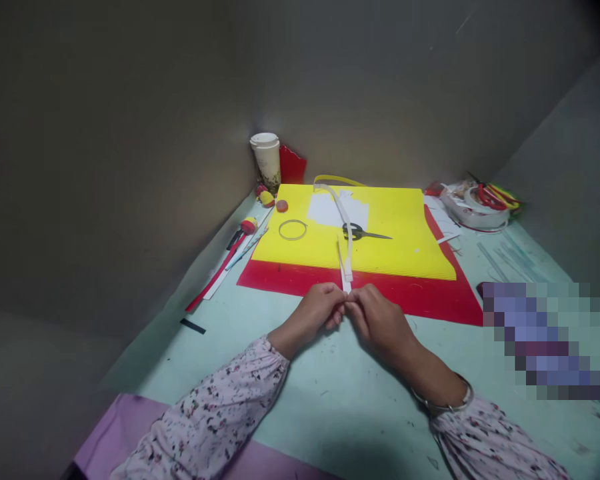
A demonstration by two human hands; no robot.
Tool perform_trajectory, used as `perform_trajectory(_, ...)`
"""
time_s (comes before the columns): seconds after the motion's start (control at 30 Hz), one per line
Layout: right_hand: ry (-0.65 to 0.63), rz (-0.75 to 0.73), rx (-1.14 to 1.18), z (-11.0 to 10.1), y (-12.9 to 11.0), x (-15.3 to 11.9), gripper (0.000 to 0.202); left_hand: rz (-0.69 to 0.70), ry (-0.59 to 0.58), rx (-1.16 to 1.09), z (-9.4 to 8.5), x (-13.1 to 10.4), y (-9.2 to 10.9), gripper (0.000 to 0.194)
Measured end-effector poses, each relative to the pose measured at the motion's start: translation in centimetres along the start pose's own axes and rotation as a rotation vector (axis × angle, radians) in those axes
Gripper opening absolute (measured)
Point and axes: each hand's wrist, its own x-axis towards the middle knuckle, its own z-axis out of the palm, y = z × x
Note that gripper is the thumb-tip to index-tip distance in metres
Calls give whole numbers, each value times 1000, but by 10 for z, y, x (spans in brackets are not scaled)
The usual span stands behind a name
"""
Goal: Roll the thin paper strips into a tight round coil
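Observation:
My left hand (320,308) and my right hand (383,320) meet fingertip to fingertip over the front edge of the red sheet (420,300). Both are closed in a pinch at the near end of a white strip (349,250). From my fingers the strip runs away from me and curves over the yellow sheets (405,257). The exact grip is partly hidden by my fingers. Just beyond, black-handled scissors (375,235) lie on the yellow stack, partly behind the strip. White paper (323,210) lies under the strip's far part.
A lidded paper cup (266,160) stands at the back left. Red and white strips (215,277) lie on the left, near a thin ring (293,230). At the back right is a clear container (473,213) with tape and red-handled tools. A blurred-out object (540,340) is at right.

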Motion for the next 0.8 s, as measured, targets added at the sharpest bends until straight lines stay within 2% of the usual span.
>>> perform_trajectory(0.17, -97, 164, 307, -4, 0, 4, 16, -9, -21, -12, -1, 1, -1, 16)
perform_trajectory(0.3, -168, 260, 485, -8, 0, 6, 19, -6, -42, 25, -2, 1, -1, 25)
perform_trajectory(0.6, -10, 210, 348, -6, -2, 6, 17, -3, 7, 59, 0, 2, -3, 28)
perform_trajectory(0.7, 30, 273, 370, -6, -3, 7, 16, 20, -4, 73, 0, 1, -2, 27)
perform_trajectory(0.8, 7, 361, 516, -4, 0, 7, 17, 41, -14, 93, 0, 1, -1, 27)
